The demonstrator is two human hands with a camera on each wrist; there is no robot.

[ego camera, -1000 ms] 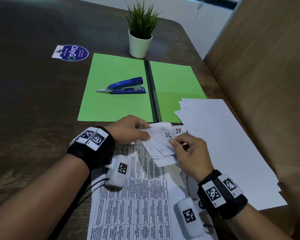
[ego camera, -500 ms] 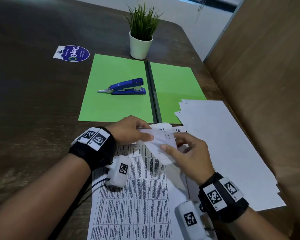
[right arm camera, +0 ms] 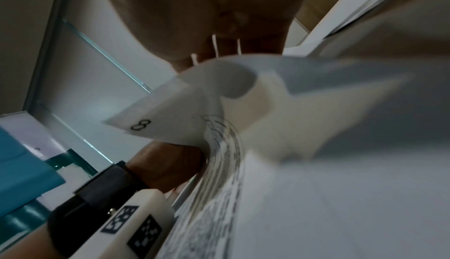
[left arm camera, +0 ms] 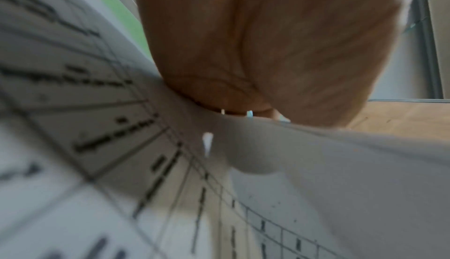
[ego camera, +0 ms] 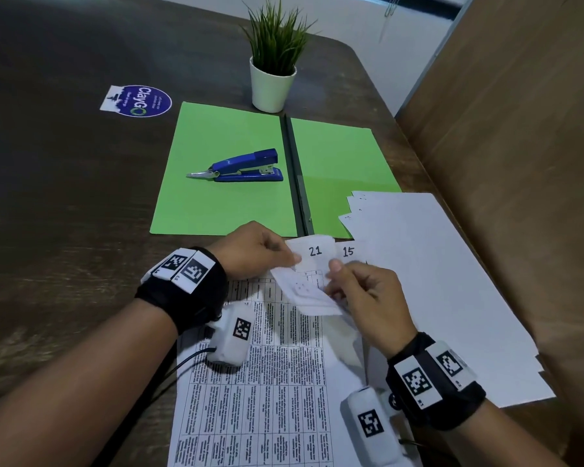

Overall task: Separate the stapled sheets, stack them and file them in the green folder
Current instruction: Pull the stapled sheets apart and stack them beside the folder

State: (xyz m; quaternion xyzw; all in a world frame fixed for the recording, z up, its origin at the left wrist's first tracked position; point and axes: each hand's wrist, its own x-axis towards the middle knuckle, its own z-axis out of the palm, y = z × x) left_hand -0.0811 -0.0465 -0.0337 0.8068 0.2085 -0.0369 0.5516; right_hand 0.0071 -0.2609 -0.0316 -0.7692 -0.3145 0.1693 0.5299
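A printed, stapled sheet set lies at the table's near edge. My left hand pinches its folded-back top corners from the left; a page numbered 21 shows beneath. My right hand pinches the same corners from the right, thumb on top. In the right wrist view a curled corner numbered 8 stands out. The left wrist view shows the palm on the printed paper. The green folder lies open beyond, a blue stapler on its left half.
A fanned pile of blank white sheets lies to the right, overlapping the folder's right half, with a page numbered 15 at its edge. A potted plant stands behind the folder. A wooden wall bounds the right side.
The corners have been flipped further back: first pages 10 and 15 showed, then 11, now page 21. My right thumb shifted up along the folded corners. The left hand stayed put.
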